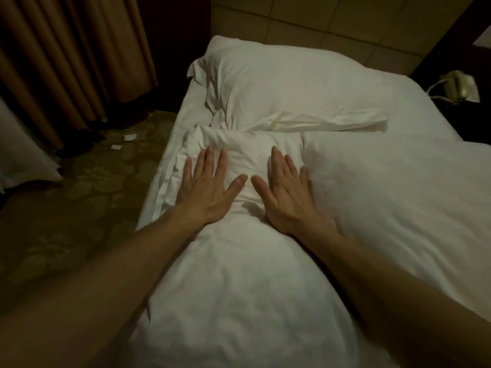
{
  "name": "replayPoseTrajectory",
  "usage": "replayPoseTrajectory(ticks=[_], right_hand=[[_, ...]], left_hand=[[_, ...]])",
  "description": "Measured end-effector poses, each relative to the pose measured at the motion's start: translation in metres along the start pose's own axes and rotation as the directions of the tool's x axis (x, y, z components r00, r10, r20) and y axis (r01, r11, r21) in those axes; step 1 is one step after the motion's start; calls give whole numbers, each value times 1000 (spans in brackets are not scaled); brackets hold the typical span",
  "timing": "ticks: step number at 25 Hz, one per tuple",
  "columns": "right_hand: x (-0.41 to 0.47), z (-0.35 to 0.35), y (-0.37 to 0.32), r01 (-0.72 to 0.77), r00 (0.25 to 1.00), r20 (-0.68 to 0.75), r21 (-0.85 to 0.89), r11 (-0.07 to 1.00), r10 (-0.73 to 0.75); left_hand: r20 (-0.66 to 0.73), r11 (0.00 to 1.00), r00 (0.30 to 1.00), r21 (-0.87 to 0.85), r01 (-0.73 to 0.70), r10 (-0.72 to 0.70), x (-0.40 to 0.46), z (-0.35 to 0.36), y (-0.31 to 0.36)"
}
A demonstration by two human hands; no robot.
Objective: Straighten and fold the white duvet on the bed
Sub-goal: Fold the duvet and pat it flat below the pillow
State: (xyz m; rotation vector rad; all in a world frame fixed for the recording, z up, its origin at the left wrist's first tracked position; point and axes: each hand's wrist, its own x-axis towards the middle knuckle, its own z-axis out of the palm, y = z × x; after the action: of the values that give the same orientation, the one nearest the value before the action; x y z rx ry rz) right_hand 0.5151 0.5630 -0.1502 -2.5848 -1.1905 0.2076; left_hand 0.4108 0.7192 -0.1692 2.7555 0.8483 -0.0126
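**A:** White puffy cotton duvet (pixel 239 274) is lying bunched along the left side of the white-sheeted bed (pixel 425 208), running from the near edge up toward the plump white pillow (pixel 287 83) at the head. Its far end is sitting just short of that pillow.

**B:** Hands?

**A:** Both are pressing flat on the duvet's far end. Left hand (pixel 206 188) is lying palm down, fingers spread wide, gripping nothing. Right hand (pixel 285 191) is doing the same, fingers straight and closer together, thumb angled in. The two thumbs are nearly meeting, not touching.

**B:** So smoothing, not folding?

**A:** Reading it that way. Looks like they're flattening a layer that's already doubled over; the stacked edges are showing beside the left hand's fingers (pixel 210 160).

**B:** Progress?

**A:** Judging mid-task. The duvet is gathered into a long narrow bundle, so a lengthwise fold seems done. What's still lacking: creases are crowding the far left corner, the bundle is bulging in the middle, and I'm seeing no crosswise fold.

**B:** Rest of the bed?

**A:** A loose white cloth flap (pixel 345 119) is trailing from under the pillow, rumpled. Sheet to the right is looking fairly flat.

**B:** Risks?

**A:** Bundle is sitting close to the left mattress edge above the patterned green carpet (pixel 79 195). Pushing hard leftward could be sliding it off. Lighting is dim, so finer wrinkles are hard to call.
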Motion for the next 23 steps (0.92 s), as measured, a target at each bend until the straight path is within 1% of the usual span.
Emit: replayPoseTrajectory(ticks=[1, 2, 4, 5, 7, 9, 10, 12, 14, 17, 19, 20, 22, 23], right_hand=[[-13, -16, 0, 10, 1000, -11, 15, 1000, -10], [-31, -34, 2, 11, 1000, -26, 4, 1000, -10], [-63, -69, 15, -6, 995, -97, -79, 997, -2], [-77, -84, 24, -21, 992, -124, -148, 989, 3], [-98, -102, 51, -98, 988, -142, -253, 963, 63], [-113, -106, 81, -182, 978, -149, -253, 950, 147], [-120, -101, 92, -201, 975, -141, -248, 948, 170], [-131, -79, 102, -185, 979, -124, -198, 963, 163], [-141, -53, 102, -188, 979, -100, -98, 977, 178], [-150, -35, 104, -208, 973, -95, 11, 978, 208], [-149, -49, 110, -214, 970, -100, 64, 975, 220], [-147, -62, 113, -209, 970, -116, 50, 977, 213], [-145, -92, 129, -226, 958, -194, -57, 973, 211], [-143, -108, 143, -271, 939, -242, -84, 959, 244]], left_hand=[[16, 999, 1000, -35, -6, 7, -2, -16, 6], [22, 997, 998, -53, -55, 56, -12, -32, 21], [-12, 971, 973, -66, -229, 229, -42, -50, 64], [-24, 953, 957, -88, -289, 288, -61, -48, 84], [-60, 947, 958, -146, -287, 281, -85, -32, 98], [-121, 957, 964, -146, -251, 235, -90, -9, 87], [-129, 962, 966, -128, -240, 224, -90, 2, 79], [-136, 964, 963, -98, -248, 234, -90, 17, 67], [-124, 962, 960, -69, -263, 253, -95, 28, 63], [-89, 970, 966, -21, -244, 241, -101, 26, 66], [-52, 975, 974, 37, -220, 221, -96, 12, 85], [-40, 973, 973, 51, -225, 227, -89, 4, 100], [-37, 958, 959, -39, -283, 282, -68, -15, 146], [-50, 935, 941, -103, -339, 336, -54, -23, 176]])
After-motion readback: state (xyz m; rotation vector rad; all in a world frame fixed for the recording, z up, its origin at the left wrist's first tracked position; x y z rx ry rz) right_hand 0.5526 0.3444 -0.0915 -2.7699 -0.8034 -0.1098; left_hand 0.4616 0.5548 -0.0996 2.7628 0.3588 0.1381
